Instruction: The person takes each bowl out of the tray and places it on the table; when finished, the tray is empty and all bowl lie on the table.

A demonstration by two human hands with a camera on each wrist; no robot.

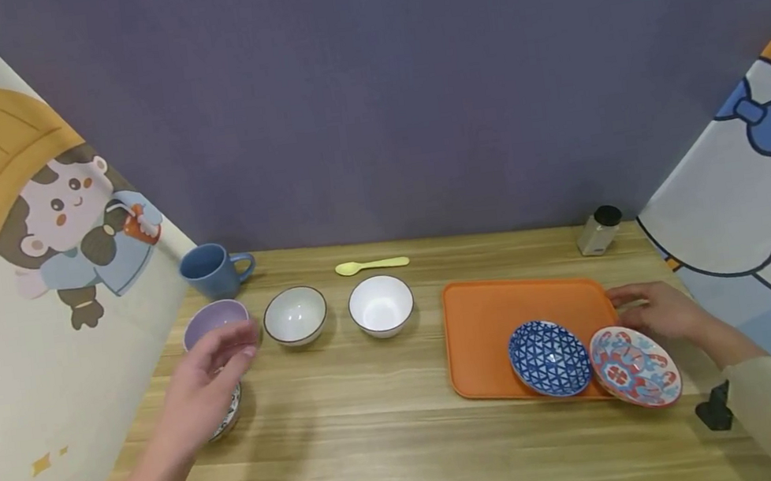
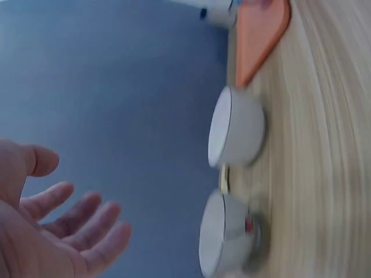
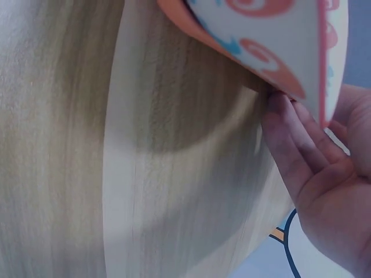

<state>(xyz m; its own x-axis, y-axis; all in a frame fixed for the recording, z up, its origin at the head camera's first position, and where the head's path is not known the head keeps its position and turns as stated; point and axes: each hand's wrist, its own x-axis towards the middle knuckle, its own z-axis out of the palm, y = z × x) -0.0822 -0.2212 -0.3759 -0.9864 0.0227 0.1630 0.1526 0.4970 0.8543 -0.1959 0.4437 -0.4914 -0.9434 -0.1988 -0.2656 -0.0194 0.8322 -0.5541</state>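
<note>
My left hand (image 1: 202, 384) hovers with loosely spread fingers over the left side of the table, holding nothing. Below it, a purple bowl (image 1: 214, 317) and a patterned bowl (image 1: 229, 419) are partly covered. My right hand (image 1: 661, 310) is at the right edge of an orange tray (image 1: 483, 317). Its fingertips (image 3: 278, 107) reach the rim beneath a red-and-blue flowered bowl (image 1: 635, 367); whether they grip the rim is hidden. That bowl overhangs the tray's right corner, beside a blue triangle-patterned bowl (image 1: 550, 358) on the tray.
A blue mug (image 1: 209, 272) stands at the back left. Two pale bowls, one dark-rimmed (image 1: 296, 316) and one white (image 1: 381, 305), sit mid-table, with a yellow spoon (image 1: 372, 266) behind. A black-capped jar (image 1: 600, 230) stands at back right. Walls border the table on both sides.
</note>
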